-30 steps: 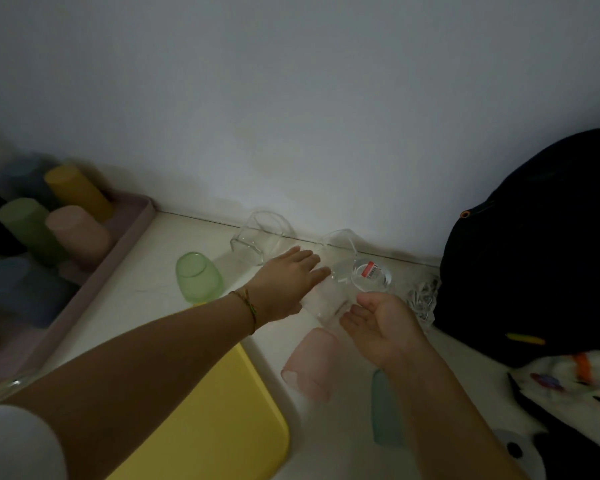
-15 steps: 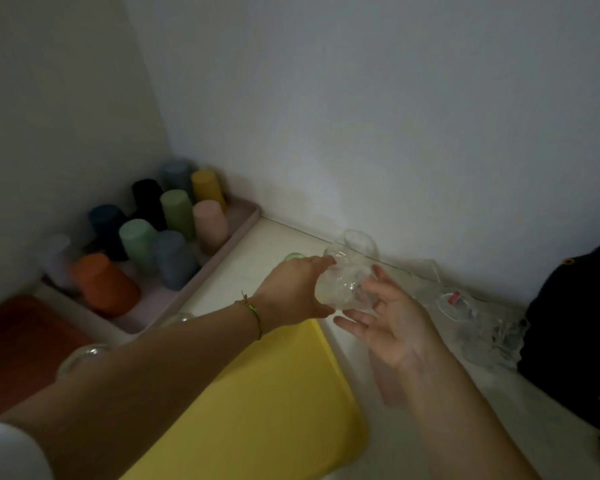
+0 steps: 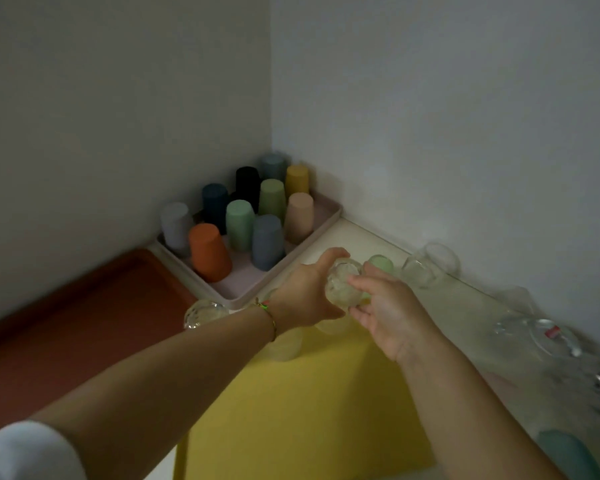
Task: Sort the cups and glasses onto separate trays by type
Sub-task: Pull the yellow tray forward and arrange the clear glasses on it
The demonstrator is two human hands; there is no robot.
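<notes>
A clear textured glass (image 3: 342, 284) is held between both hands above the far end of the yellow tray (image 3: 309, 403). My left hand (image 3: 305, 296) grips it from the left; my right hand (image 3: 385, 306) cups it from the right. Two clear glasses (image 3: 286, 342) stand on the yellow tray under my left wrist, partly hidden. Another clear glass (image 3: 203, 313) sits at the tray's left corner. A pale pink tray (image 3: 250, 285) in the corner holds several coloured plastic cups (image 3: 208, 251) upside down.
A green glass (image 3: 381, 263) and clear glasses (image 3: 426, 266) lie on the counter by the wall. More clear glassware (image 3: 541, 336) is at the right. A teal cup (image 3: 568, 452) lies at the lower right. A dark red tray (image 3: 66, 327) sits left.
My left hand took a clear glass from the counter by the wall and carried it left over the yellow tray, my right hand joining it. The view swung left toward the corner.
</notes>
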